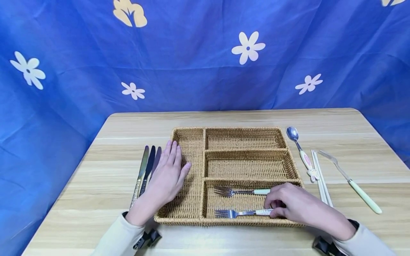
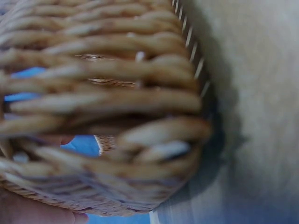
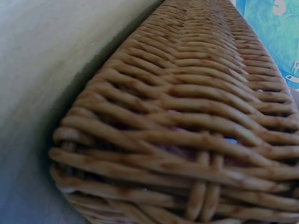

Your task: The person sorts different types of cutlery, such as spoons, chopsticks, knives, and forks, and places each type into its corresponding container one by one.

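A woven cutlery tray (image 1: pixel 203 170) with several compartments lies before me. In its front right compartment are two forks, a green-handled fork (image 1: pixel 261 191) behind and a fork with a patterned white handle (image 1: pixel 263 212) nearer the front wall. My right hand (image 1: pixel 294 202) reaches over the tray's right end, its curled fingers and thumb pinching the white handle's end. The green handle's end is hidden behind these fingers. Straight-fingered, my left hand (image 1: pixel 166 176) rests along the left rim. Both wrist views are filled by the wicker wall (image 3: pixel 187 102); a bit of left finger (image 2: pixel 37 210) shows low in one.
Several table knives (image 1: pixel 143 161) lie left of the tray, partly behind the left hand. To its right are a spoon with a rabbit handle (image 1: pixel 305 160), white chopsticks (image 1: pixel 320 177) and another green-handled fork (image 1: pixel 363 195). A blue flowered cloth (image 1: pixel 192 71) hangs behind the table.
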The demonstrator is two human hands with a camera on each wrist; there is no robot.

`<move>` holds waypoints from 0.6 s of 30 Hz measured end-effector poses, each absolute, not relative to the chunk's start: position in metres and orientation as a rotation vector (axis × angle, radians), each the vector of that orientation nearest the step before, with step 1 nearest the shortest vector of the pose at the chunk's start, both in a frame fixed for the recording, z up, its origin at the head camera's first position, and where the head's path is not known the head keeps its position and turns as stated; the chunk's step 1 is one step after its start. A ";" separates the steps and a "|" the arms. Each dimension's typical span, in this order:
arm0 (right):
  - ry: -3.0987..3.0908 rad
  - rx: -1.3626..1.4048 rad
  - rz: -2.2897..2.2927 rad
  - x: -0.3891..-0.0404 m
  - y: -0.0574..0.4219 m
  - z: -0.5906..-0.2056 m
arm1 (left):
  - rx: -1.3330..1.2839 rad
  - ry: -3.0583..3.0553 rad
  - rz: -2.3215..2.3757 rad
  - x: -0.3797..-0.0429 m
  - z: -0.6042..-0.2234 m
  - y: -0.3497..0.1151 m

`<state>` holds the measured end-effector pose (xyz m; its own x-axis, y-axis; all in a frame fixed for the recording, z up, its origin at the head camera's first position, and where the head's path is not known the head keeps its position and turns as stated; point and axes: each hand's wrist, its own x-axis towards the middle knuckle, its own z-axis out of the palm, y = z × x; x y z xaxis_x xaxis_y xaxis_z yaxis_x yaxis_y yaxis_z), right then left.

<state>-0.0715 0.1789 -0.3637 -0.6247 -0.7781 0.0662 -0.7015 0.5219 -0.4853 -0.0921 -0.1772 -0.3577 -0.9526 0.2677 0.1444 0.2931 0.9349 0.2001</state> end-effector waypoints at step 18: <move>2.645 -1.315 -0.724 -0.071 0.178 -0.364 | -0.421 -2.986 -0.339 -0.092 -0.357 -0.178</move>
<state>-0.0705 0.1785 -0.3637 -0.6221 -0.7740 0.1178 -0.7262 0.5142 -0.4563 -0.0923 -0.1777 -0.3575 -0.9560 0.2602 0.1357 0.2840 0.9367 0.2047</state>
